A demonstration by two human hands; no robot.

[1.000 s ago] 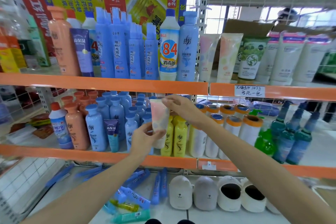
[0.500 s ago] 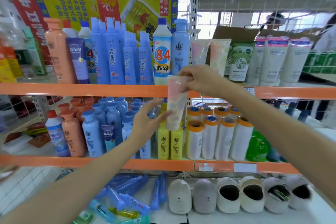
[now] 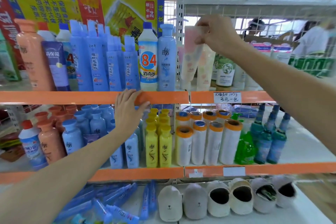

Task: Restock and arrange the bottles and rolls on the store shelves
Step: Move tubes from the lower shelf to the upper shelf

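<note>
A: What is the right hand holding, up in the upper middle of the frame?

B: A soft squeeze tube, pale cream plastic with blurred pink and peach patches. It is flat and wide at the top end, where the fingers pinch it, and narrows downward. The grip is closed on that top end.

A: Which way does it run?

B: Its long axis is close to vertical, tilted a little, with the lower end toward the orange shelf edge. It hangs in front of a second tube of the same kind that stands on the upper shelf, just right of the white perforated upright. I cannot tell whether its lower end touches the shelf.

A: And the left hand?

B: Its fingers are straight and lie flat over the orange edge strip in the middle of the frame; its grip is wide and holds nothing. Above it stands a glossy white bottle marked 84 and a tall light blue bottle.

A: What sits below?

B: Smooth yellow bottles with caps, then white rolls with orange rims and hollow cores, all upright on the middle shelf. A handwritten price label is stuck on the strip at the right.
</note>
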